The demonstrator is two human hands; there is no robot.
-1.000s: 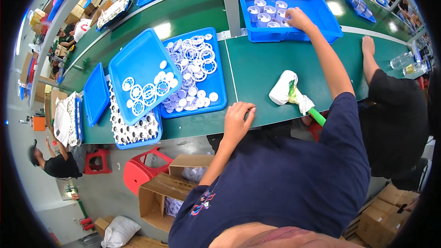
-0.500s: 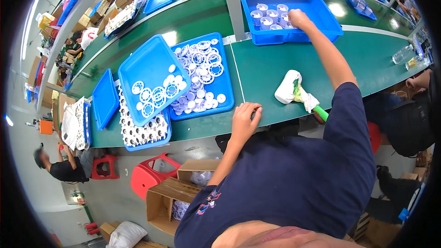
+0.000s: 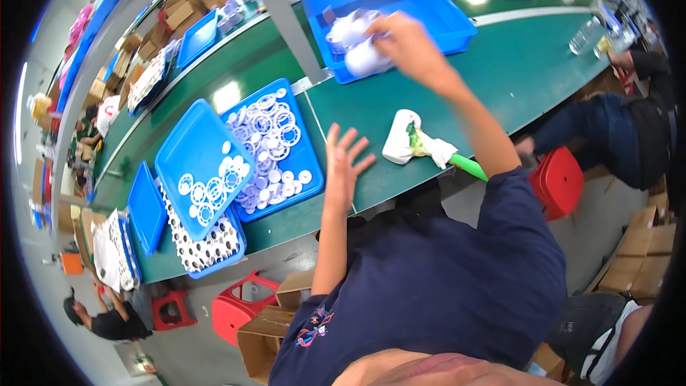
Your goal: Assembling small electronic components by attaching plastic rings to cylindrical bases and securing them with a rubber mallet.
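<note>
My right hand, smeared by motion, is closed on a whitish cylindrical cup over the near left corner of the deep blue bin. Similar translucent cups stand in that corner, partly hidden behind the held one. My left hand is raised over the green tabletop with its fingers spread, holding nothing. Between my arms lies a green-handled mallet, its head wrapped in white material. To the left of my left hand, a blue tray holds white rings and small discs.
A tilted blue tray with rings and discs overlaps it, above a studded white sheet. A grey post rises beside the bin. Clear bottles stand at the right. Red stools and seated people flank the bench.
My right hand has drawn a cup up from the group in the bin. My left hand has lifted off the table edge and spread its fingers. The view has shifted.
</note>
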